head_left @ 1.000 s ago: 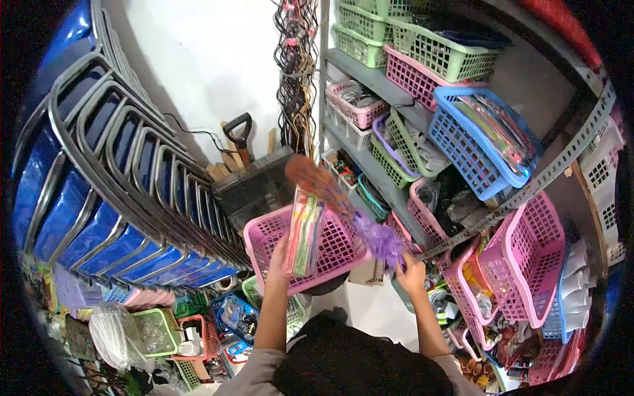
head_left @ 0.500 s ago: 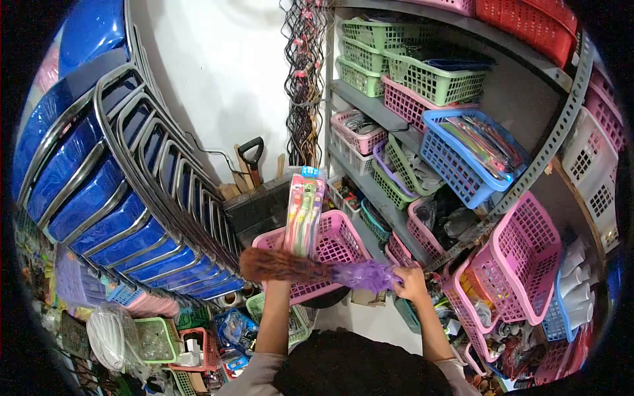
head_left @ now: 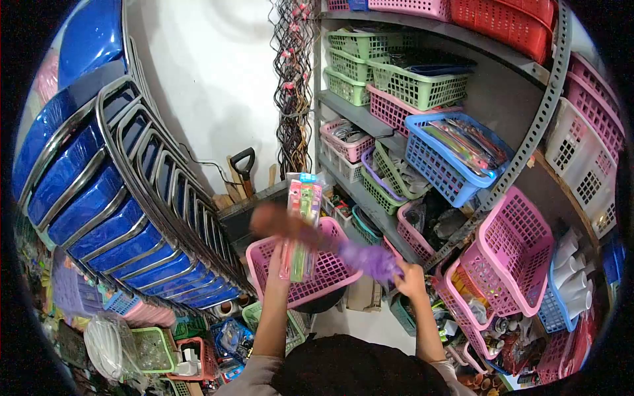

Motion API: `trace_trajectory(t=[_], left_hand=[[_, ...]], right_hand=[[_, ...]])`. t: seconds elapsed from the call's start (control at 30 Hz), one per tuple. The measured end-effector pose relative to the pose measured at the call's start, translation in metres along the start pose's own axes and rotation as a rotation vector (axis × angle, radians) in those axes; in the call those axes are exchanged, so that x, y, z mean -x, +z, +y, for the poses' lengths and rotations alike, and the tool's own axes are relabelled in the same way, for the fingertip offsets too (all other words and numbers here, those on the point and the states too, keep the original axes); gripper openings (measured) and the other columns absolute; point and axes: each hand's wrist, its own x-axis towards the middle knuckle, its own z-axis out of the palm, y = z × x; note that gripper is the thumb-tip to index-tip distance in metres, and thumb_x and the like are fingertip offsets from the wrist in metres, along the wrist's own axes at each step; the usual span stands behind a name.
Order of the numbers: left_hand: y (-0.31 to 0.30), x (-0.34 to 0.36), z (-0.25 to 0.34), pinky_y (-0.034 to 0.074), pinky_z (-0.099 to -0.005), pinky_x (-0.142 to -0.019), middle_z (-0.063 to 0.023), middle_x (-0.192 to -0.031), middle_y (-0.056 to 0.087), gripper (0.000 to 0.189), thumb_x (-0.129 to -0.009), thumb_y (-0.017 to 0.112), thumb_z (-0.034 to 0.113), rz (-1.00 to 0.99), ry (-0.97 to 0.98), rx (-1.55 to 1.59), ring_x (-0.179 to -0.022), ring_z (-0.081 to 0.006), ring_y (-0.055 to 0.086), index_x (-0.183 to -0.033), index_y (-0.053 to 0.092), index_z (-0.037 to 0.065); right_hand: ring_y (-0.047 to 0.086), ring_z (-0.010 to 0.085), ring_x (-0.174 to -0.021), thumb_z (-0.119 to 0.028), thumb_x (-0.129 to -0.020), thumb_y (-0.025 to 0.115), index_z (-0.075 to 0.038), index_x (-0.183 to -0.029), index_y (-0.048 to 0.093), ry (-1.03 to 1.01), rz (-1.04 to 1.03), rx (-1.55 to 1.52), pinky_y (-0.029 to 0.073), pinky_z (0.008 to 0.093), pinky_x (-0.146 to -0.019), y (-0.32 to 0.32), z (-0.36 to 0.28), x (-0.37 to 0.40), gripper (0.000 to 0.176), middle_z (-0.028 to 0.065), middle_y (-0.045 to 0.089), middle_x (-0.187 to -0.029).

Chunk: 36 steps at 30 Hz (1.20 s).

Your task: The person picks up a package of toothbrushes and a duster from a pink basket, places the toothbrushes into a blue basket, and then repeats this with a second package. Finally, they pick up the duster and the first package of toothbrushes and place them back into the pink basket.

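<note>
My right hand (head_left: pixel 411 280) is closed round the purple end of a feather duster (head_left: pixel 370 261), whose brown end, blurred by motion, crosses in front of my left forearm. Packs of colourful toothbrushes (head_left: pixel 303 231) stand upright at my left hand (head_left: pixel 279 259), which grips them near their lower left edge; its fingers are mostly hidden by the packs and the duster. Behind and below the packs sits a pink basket (head_left: pixel 337 274), and its inside shows only the bare lattice.
Stacked blue chairs (head_left: pixel 99 191) with metal frames fill the left. Shelves at the right hold green baskets (head_left: pixel 422 82) and a blue basket (head_left: pixel 439 162) of packets. More pink baskets (head_left: pixel 512 257) stand at the right. A shovel handle (head_left: pixel 244 165) leans by the wall.
The duster's purple end has dropped slightly and its brown end has risen, so it now slants across the toothbrush packs. The view has shifted a little to the right.
</note>
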Motion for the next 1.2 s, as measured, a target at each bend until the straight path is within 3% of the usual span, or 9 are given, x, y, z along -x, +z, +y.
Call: trace_trajectory(t=[0.17,0.53,0.6,0.7,0.77,0.87,1.07,1.17,1.2], left_hand=[[0.048,0.012,-0.013,0.046,-0.044,-0.087,-0.0165,-0.115,0.055,0.042,-0.09,0.044,0.032,-0.381,-0.373,-0.044,-0.1,-0.0306,0.056,-0.121,0.048,0.003],[0.013,0.0,-0.021,0.047,-0.0417,-0.083,-0.0145,-0.109,0.058,0.045,-0.089,0.048,0.036,-0.038,-0.397,-0.155,-0.095,-0.0268,0.057,-0.116,0.051,0.0],[-0.024,-0.021,-0.018,0.046,-0.0415,-0.084,-0.0144,-0.115,0.056,0.045,-0.09,0.045,0.036,-0.442,-0.211,0.041,-0.097,-0.0271,0.057,-0.119,0.049,0.002],[0.091,0.042,-0.021,0.046,-0.0431,-0.084,-0.0128,-0.111,0.056,0.042,-0.092,0.041,0.036,-0.072,-0.077,-0.378,-0.097,-0.0267,0.056,-0.119,0.049,0.004],[-0.034,-0.018,-0.027,0.048,-0.0447,-0.079,-0.0143,-0.105,0.058,0.041,-0.091,0.042,0.035,-0.101,-0.07,0.146,-0.092,-0.0279,0.057,-0.115,0.051,0.003],[0.057,0.024,-0.027,0.05,-0.0453,-0.067,-0.0141,-0.091,0.061,0.035,-0.089,0.043,0.03,-0.038,-0.375,-0.091,-0.074,-0.028,0.059,-0.104,0.054,0.001],[0.031,0.001,-0.03,0.044,-0.0464,-0.085,-0.0147,-0.117,0.051,0.042,-0.09,0.041,0.034,0.04,-0.401,0.365,-0.102,-0.0305,0.051,-0.12,0.048,0.005],[0.018,0.005,-0.03,0.043,-0.0429,-0.084,-0.0145,-0.119,0.051,0.043,-0.088,0.046,0.036,-0.286,-0.233,0.225,-0.103,-0.0263,0.05,-0.118,0.051,0.005],[-0.017,-0.019,-0.027,0.042,-0.0362,-0.08,-0.012,-0.121,0.05,0.047,-0.084,0.056,0.032,-0.56,-0.481,0.261,-0.104,-0.0206,0.049,-0.122,0.048,0.007]], right_hand=[[0.058,0.0362,-0.072,-0.018,-0.063,0.062,-0.007,-0.091,0.061,0.042,0.099,-0.097,0.044,0.0446,-0.065,0.007,0.011,0.007,0.03,0.0201,0.059,-0.072],[0.057,0.04,-0.065,-0.02,-0.065,0.065,-0.006,-0.09,0.062,0.085,0.184,-0.085,0.046,0.0435,-0.061,0.008,0.007,0.015,0.029,0.0226,0.058,-0.067],[0.058,0.0383,-0.067,-0.02,-0.065,0.065,-0.009,-0.092,0.061,-0.131,0.034,-0.071,0.046,0.0439,-0.061,0.002,0.004,0.019,0.03,0.0202,0.059,-0.071],[0.058,0.0378,-0.068,-0.02,-0.065,0.065,-0.009,-0.094,0.061,-0.159,-0.064,0.021,0.047,0.0438,-0.062,-0.011,-0.006,0.02,0.032,0.0188,0.061,-0.076],[0.058,0.0377,-0.071,-0.021,-0.064,0.065,-0.008,-0.096,0.061,-0.125,-0.029,0.027,0.047,0.0429,-0.064,-0.004,0.003,0.017,0.034,0.0194,0.062,-0.079],[0.058,0.0388,-0.073,-0.019,-0.062,0.065,-0.003,-0.095,0.06,0.225,0.169,-0.016,0.048,0.042,-0.067,-0.001,-0.004,0.011,0.036,0.0226,0.061,-0.079],[0.059,0.0358,-0.072,-0.023,-0.061,0.064,-0.006,-0.091,0.062,-0.13,0.038,-0.018,0.048,0.0422,-0.064,0.005,0.005,0.024,0.034,0.0188,0.062,-0.077],[0.059,0.0362,-0.07,-0.024,-0.061,0.065,-0.006,-0.089,0.062,-0.113,0.014,-0.031,0.047,0.0428,-0.064,0.007,0.007,0.024,0.033,0.019,0.061,-0.074],[0.058,0.037,-0.069,-0.023,-0.061,0.065,-0.006,-0.089,0.062,0.0,0.102,-0.051,0.047,0.043,-0.064,0.008,0.007,0.023,0.033,0.02,0.06,-0.073]])
